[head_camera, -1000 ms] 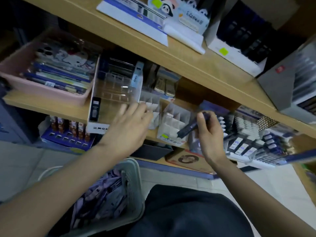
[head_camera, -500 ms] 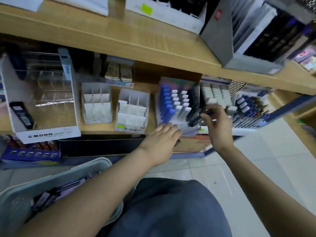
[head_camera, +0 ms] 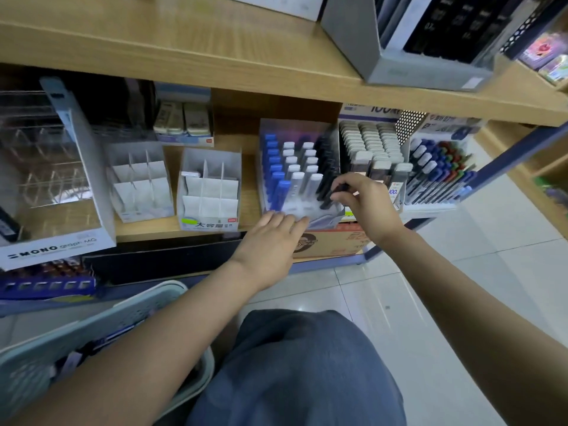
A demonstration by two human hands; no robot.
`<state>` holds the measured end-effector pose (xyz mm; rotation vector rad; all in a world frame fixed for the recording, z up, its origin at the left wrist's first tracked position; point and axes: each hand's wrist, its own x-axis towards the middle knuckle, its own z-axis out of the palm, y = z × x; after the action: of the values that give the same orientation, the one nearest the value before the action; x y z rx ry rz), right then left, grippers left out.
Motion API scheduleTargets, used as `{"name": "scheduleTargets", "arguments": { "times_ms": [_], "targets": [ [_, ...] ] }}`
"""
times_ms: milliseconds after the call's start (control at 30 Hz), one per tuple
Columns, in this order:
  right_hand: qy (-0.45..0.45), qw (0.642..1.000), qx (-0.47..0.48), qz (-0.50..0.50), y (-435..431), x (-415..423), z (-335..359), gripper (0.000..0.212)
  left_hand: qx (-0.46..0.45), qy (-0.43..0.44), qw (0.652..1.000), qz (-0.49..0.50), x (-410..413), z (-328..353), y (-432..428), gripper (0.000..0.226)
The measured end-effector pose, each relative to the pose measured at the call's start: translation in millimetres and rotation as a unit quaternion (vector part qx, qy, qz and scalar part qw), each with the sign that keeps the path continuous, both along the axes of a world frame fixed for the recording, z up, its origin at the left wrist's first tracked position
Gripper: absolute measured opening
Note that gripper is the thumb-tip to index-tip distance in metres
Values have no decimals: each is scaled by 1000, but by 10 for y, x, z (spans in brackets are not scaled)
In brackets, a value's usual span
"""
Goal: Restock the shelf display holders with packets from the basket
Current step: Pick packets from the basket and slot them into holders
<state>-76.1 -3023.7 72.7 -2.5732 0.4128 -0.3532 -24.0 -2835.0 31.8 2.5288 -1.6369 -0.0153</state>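
My right hand (head_camera: 365,204) pinches a dark packet (head_camera: 330,196) between thumb and fingertips. The packet sits at the front end of the black row (head_camera: 324,161) in the clear display holder (head_camera: 292,130) on the shelf (head_camera: 246,142). It's tilted with its low end toward the holder's front lip, so my read is that it is being seated in the front slot of that row.

My left hand (head_camera: 270,241) is open, with straight fingers laid against the holder's front edge. That's probably a brace, since the holder looks like light plastic and would slide back when the packet is pushed in.

The packet is slim, long and dark, either black or navy. Its print is too blurred to read, and my fingers hide its upper part.

The holder is tiered and slopes down toward me, likely so the packets face out. From left to right it has a blue row (head_camera: 275,170), white-capped rows (head_camera: 299,167), then the black one.

The basket (head_camera: 101,318) is low on my left, near my knee and within reach of the left arm. What's inside is too blurred to tell apart.

Two white divided holders (head_camera: 141,192) (head_camera: 212,204) stand further left on the shelf. They look mostly unfilled, so I'd say a fair part of the restock remains.
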Motion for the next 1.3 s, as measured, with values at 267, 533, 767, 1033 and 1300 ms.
{"name": "scheduleTargets", "arguments": {
  "times_ms": [267, 533, 767, 1033, 1300],
  "targets": [
    [9, 993, -115, -28, 107, -19, 22, 28, 3, 19, 1000, 0, 5, 51, 41, 64],
    [-142, 931, -287, 175, 928, -97, 94, 16, -152, -7, 987, 58, -88, -125, 1104, 35],
    [1, 908, -186, 374, 2002, -61, -779, 24, -23, 123, 960, 249, -487, -1127, 2516, 31],
    [400, 833, -19, 381, 2659, -105, -2070, 36, 14, 423, 839, 342, -670, -1958, 3021, 53],
    [403, 843, -65, 351, 2892, 2, -2516, 63, 83, 396, 833, 379, -587, -2357, 2734, 64]
  ]
}}
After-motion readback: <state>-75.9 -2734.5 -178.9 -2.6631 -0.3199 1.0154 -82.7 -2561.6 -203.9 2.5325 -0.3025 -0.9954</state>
